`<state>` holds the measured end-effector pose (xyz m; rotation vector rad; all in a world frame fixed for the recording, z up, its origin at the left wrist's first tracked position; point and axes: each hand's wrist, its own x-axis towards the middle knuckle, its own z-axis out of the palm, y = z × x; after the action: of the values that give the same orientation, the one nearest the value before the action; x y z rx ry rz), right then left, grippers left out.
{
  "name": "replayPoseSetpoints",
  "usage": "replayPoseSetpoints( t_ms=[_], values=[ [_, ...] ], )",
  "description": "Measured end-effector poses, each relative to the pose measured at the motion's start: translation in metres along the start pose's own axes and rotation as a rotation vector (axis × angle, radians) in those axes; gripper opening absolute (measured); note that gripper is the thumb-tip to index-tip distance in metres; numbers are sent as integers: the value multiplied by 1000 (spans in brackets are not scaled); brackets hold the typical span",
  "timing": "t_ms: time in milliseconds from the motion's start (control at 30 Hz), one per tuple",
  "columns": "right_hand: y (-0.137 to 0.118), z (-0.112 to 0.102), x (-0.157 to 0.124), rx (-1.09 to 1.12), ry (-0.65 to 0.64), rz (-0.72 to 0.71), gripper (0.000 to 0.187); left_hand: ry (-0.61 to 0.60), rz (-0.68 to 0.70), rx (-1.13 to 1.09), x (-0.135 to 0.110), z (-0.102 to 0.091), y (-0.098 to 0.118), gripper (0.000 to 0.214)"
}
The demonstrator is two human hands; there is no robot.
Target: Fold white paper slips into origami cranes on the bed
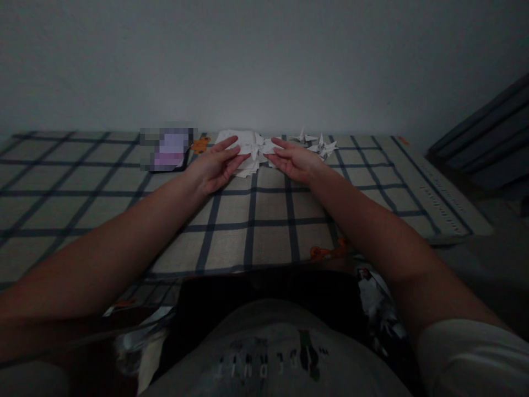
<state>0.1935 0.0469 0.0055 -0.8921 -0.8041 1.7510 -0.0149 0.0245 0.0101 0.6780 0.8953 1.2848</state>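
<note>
**While the finished-looking shapes gather right of the paper stack, one more piece is between the hands**

Although the light is dim, the paper stack point(248, 135) shows pale near the wall point(264, 66), with loose sheet edges point(248, 171) poking out on its near side. The folded piece point(255, 151) is at the stack's near right part, in front of or just over it; which of the two I cannot tell. It has a small raised middle and appears to spread to either side like wings.

The left hand point(218, 165) comes in from the stack's near left, its fingers bent and a little apart, the tips seeming to pinch one side of the piece. The right hand point(295, 161) mirrors it from the stack's right, fingertips closed lightly on the other side, the remaining fingers loosely curled.

As for progress, several pointed folded shapes point(324, 148) lie right of the stack, beyond the right hand; they look complete, though they overlap too much to count. The piece being held seems far along, perhaps at the shaping of its sides, since its form already stands out. The sheets in the stack look flat and unfolded, so I judge that a good deal of paper is left.

Left of the stack, on the checked tablecloth point(268, 207), lies a phone point(171, 148), its lit display partly blurred out.
</note>
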Motion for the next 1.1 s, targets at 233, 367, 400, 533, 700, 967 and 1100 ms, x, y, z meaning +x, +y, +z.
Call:
replayPoseSetpoints(
  t_ms=[233,367,400,533,700,967,1100],
  values=[
    [2,-5,8,-94,24,-60,38,33,16,116,1,-5,0,40],
    [0,-6,7,-125,38,-120,36,89,45,147,5,-7,-2,42],
    [-2,-5,6,-121,41,-129,35,107,46,149,5,-6,-1,43],
    [-6,-1,1,-85,71,-141,34,138,34,113,5,-1,2,44],
    [-11,1,-2,-100,127,-185,27,114,19,71,10,4,4,45],
    [-38,-19,-19,-264,239,-343,18,83,6,33,12,50,-1,29],
    [-54,-44,-27,-355,375,-429,20,18,19,50,17,86,-15,27]
  ],
)
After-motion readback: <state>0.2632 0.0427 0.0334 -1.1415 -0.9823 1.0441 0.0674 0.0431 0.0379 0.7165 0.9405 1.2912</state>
